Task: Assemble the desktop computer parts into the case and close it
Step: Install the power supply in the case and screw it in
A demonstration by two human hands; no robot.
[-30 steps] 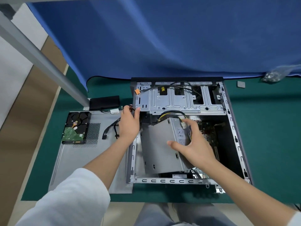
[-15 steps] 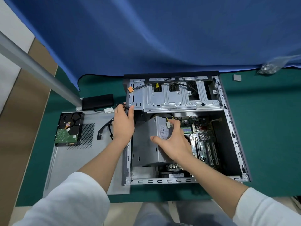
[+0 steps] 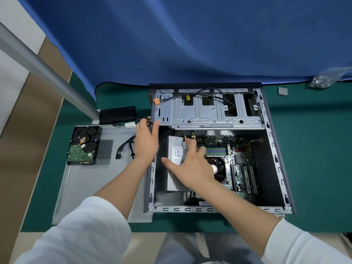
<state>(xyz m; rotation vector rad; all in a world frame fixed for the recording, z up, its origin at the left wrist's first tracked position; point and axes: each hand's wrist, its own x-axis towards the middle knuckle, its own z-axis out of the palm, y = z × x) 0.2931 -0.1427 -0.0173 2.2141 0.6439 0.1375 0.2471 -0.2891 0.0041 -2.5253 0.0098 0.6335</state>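
The open computer case [image 3: 274, 149] lies on its side on the green mat. A grey power supply [image 3: 176, 151] sits inside along the left wall, beside the motherboard [image 3: 238, 164]. My right hand [image 3: 190, 168] lies on top of the power supply with fingers spread, pressing on it. My left hand [image 3: 146, 140] is at the case's left wall and pinches black cables [image 3: 131, 147] that hang out over the edge. A silver drive cage [image 3: 209, 113] fills the far part of the case.
The case's side panel [image 3: 91, 187] lies left of the case, with a bare hard drive [image 3: 83, 145] on it. A black box [image 3: 118, 114] sits behind it. A screw bag [image 3: 323, 79] and a small grey square [image 3: 282, 91] lie far right. A metal pole [image 3: 47, 73] slants at left.
The power supply went from tilted to lying flat against the case's left wall, which uncovered the motherboard. My right hand moved left with it. My left hand stayed at the wall.
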